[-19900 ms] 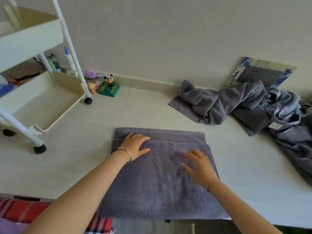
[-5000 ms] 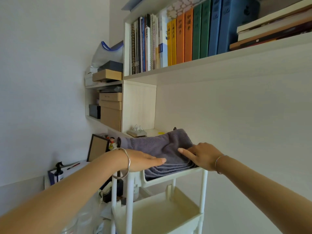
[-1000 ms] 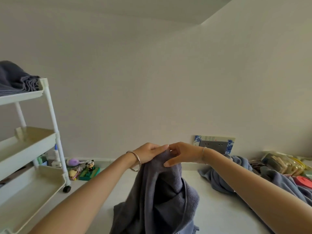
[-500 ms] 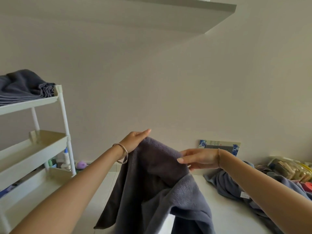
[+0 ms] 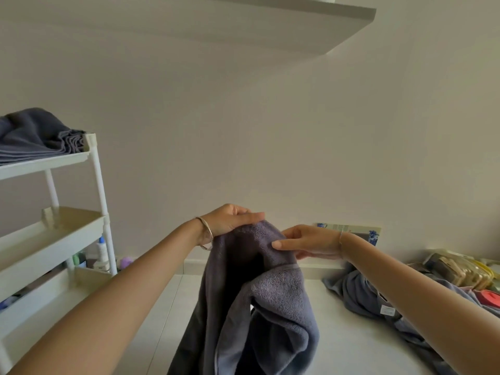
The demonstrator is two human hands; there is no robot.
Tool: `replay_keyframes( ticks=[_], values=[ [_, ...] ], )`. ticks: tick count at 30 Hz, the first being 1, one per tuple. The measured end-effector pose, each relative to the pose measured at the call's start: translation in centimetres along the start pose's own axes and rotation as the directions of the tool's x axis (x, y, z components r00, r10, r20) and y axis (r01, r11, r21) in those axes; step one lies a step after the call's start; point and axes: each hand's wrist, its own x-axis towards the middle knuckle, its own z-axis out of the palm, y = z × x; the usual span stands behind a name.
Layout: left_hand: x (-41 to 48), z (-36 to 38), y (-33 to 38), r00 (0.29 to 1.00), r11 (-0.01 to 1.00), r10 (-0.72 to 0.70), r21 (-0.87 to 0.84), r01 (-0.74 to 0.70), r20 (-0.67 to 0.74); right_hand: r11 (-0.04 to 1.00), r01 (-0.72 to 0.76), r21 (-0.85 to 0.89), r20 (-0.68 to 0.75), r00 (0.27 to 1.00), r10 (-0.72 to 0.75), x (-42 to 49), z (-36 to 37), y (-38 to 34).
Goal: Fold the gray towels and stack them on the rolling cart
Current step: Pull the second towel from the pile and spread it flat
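Aloft, gray towel [image 5: 270, 299] hangs from left hand [image 5: 230, 220], right hand [image 5: 308, 243] fingers.

One head-worn wide-angle view faces forward at the wall [image 5: 270, 131], tilted up under the shelf [image 5: 243, 25], close behind the left hand [image 5: 230, 220] and right hand [image 5: 308, 242].

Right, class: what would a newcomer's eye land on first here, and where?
The gray towel held up at centre, its top gripped by the left hand and right hand. Then the folded towels on the cart's top shelf at left, and the crumpled towels lying at right.
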Motion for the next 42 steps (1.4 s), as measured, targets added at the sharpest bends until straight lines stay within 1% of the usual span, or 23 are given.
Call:
replay_keyframes(
  ticks=[3,6,9,11,12,14,16,17,18,19,20,22,23,24,26,29,31,33,35,37,38,40,42],
  values=[
    [-0.3,-1.0,-0.2,1.0,1.0,0.009,0.001,-0.009,0.009,0.998,-0.054,-0.039,-0.006,0.999,0.054,-0.6,-0.4,1.0],
    [-0.4,-2.3,-0.8,0.999,0.999,0.012,0.05,-0.01,-0.043,0.996,-0.017,-0.091,-0.054,0.998,0.012,-1.2,-1.1,1.3],
    [-0.9,-2.9,-1.1,0.995,0.969,0.003,0.246,0.02,-0.095,0.994,0.079,-0.078,-0.073,0.994,-0.085,-1.4,-1.0,0.2],
    [-0.6,-2.6,-1.1,0.994,0.923,-0.044,0.377,0.078,-0.099,0.984,0.151,-0.091,-0.134,0.978,-0.162,-1.1,-0.7,-0.9],
    [-0.6,-2.0,-0.8,0.994,0.908,-0.06,0.408,0.093,-0.094,0.979,0.182,-0.089,-0.162,0.967,-0.194,-0.8,-0.5,-1.4],
    [-0.3,-0.5,0.0,0.993,0.925,-0.016,0.374,0.06,-0.12,0.971,0.226,-0.072,-0.2,0.951,-0.236,-0.5,-0.4,-2.3],
    [-0.2,0.4,1.2,0.961,0.974,0.068,0.227,-0.005,-0.269,0.972,0.218,-0.089,-0.179,0.956,-0.231,-0.8,-0.6,-2.7],
    [-0.2,0.5,1.8,0.935,0.984,0.09,0.177,-0.029,-0.344,0.972,0.188,-0.14,-0.144,0.968,-0.207,-1.2,-0.7,-2.6],
    [-0.3,0.3,2.1,0.922,0.985,0.107,0.166,-0.048,-0.372,0.968,0.147,-0.204,-0.112,0.979,-0.172,-1.5,-0.9,-2.3],
    [-0.5,0.0,2.3,0.934,0.975,0.127,0.214,-0.056,-0.333,0.961,0.107,-0.256,-0.094,0.986,-0.135,-1.9,-1.0,-1.7],
    [-0.7,-0.2,2.3,0.959,0.954,0.13,0.295,-0.052,-0.252,0.956,0.077,-0.284,-0.091,0.99,-0.107,-2.2,-1.0,-1.0],
    [-1.0,-0.3,1.7,0.991,0.886,0.079,0.463,-0.019,-0.111,0.949,0.045,-0.311,-0.119,0.989,-0.086,-2.8,-0.9,0.5],
    [-0.9,-0.4,1.3,0.994,0.866,0.063,0.5,-0.012,-0.086,0.942,0.021,-0.336,-0.125,0.99,-0.067,-2.9,-0.8,1.3],
    [-0.9,-0.4,1.0,0.993,0.874,0.065,0.487,-0.011,-0.095,0.933,-0.018,-0.36,-0.118,0.993,-0.026,-3.2,-0.6,1.8],
    [-1.1,-0.4,0.7,0.982,0.92,0.125,0.388,-0.061,-0.142,0.923,-0.118,-0.365,-0.089,0.992,0.091,-4.1,-0.2,2.5],
    [-1.6,-1.0,0.1,0.953,0.96,0.177,0.256,-0.112,-0.245,0.92,-0.163,-0.356,-0.001,0.985,0.174,-5.7,0.1,3.1],
    [-2.1,-1.6,-0.3,0.954,0.972,0.148,0.217,-0.091,-0.261,0.966,-0.099,-0.239,0.042,0.993,0.112,-6.5,-0.5,4.1],
    [-2.7,-2.0,-0.5,0.967,0.979,0.109,0.194,-0.064,-0.228,0.999,-0.041,-0.03,0.035,0.999,0.042,-7.0,-1.4,4.9],
    [-3.1,-2.4,-0.3,0.98,0.989,0.075,0.139,-0.05,-0.183,0.994,0.015,0.111,0.014,1.0,-0.016,-7.6,-1.9,4.6],
    [-3.2,-2.7,-0.2,0.989,0.998,0.046,0.049,-0.039,-0.143,0.977,0.079,0.2,-0.027,0.997,-0.075,-8.1,-2.5,3.5],
    [-3.2,-2.7,-0.2,0.992,0.999,0.031,-0.004,-0.032,-0.124,0.973,0.103,0.209,-0.066,0.994,-0.091,-8.2,-2.9,2.9],
    [-3.0,-2.9,-0.4,0.996,0.998,-0.003,-0.067,-0.003,-0.086,0.978,0.143,0.151,-0.128,0.984,-0.124,-8.0,-4.0,2.0],
    [-2.5,-2.6,-1.2,0.995,0.997,-0.068,-0.034,0.066,-0.074,0.987,0.133,0.087,-0.146,0.982,-0.119,-7.1,-4.7,2.0]
  ],
)
